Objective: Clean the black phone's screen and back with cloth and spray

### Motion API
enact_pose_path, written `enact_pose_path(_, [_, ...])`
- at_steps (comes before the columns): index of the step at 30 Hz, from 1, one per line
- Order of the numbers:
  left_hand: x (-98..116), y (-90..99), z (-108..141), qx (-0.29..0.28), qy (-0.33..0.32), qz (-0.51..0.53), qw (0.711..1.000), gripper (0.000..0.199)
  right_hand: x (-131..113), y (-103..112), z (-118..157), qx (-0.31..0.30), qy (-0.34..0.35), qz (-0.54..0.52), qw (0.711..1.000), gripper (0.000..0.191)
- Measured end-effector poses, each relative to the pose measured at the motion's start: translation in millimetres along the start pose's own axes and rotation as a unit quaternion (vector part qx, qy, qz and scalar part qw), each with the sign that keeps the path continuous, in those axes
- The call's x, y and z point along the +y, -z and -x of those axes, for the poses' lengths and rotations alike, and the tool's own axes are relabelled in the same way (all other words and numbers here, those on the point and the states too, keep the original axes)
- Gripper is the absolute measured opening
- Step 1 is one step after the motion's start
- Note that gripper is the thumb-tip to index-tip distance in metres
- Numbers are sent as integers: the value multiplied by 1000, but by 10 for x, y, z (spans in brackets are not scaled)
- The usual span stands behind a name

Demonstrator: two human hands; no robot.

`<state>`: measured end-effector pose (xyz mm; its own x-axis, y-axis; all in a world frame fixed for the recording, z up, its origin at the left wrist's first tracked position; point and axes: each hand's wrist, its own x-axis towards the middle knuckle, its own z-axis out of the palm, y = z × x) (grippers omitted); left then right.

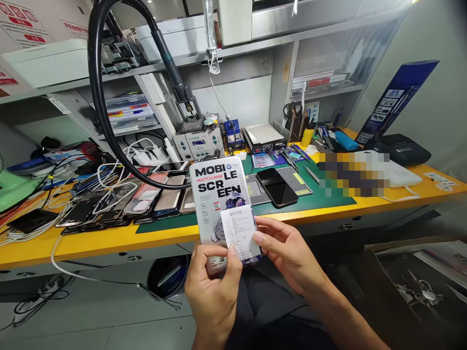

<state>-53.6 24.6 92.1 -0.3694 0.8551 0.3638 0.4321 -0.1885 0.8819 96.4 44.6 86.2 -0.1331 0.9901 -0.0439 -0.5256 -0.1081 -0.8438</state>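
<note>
A white mobile screen box (207, 194), printed with black letters and a grey figure, is held up tilted in front of the bench edge. Over its lower right front lies a small white printed slip (239, 226). My left hand (215, 289) grips the box's bottom left corner, its thumb on the slip's lower edge. At the right side, my right hand (288, 253) is closed on the box's edge, with the thumb pressing the slip; most of its fingers are behind the box. A black smartphone (278, 187) lies on the green mat (330, 194) beyond my hands.
Several phones and screens (142, 200) are stacked left of the mat, among white cables. A hot air station (199, 144) with a thick black hose (95, 97) stands behind. Tweezers (311, 174) lie right of the smartphone. An open drawer (412, 272) is at the lower right.
</note>
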Motion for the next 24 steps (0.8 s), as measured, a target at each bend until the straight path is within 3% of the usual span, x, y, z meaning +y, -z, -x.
enact_pose_path(13, [-38,7,26,1,-54,43,998,9,-2,-4,0,8,-12,-1,1000,37])
enact_pose_path(24, [-53,-20,37,-7,3,100,995,15,-1,18,5,12,-16,-19,1000,41])
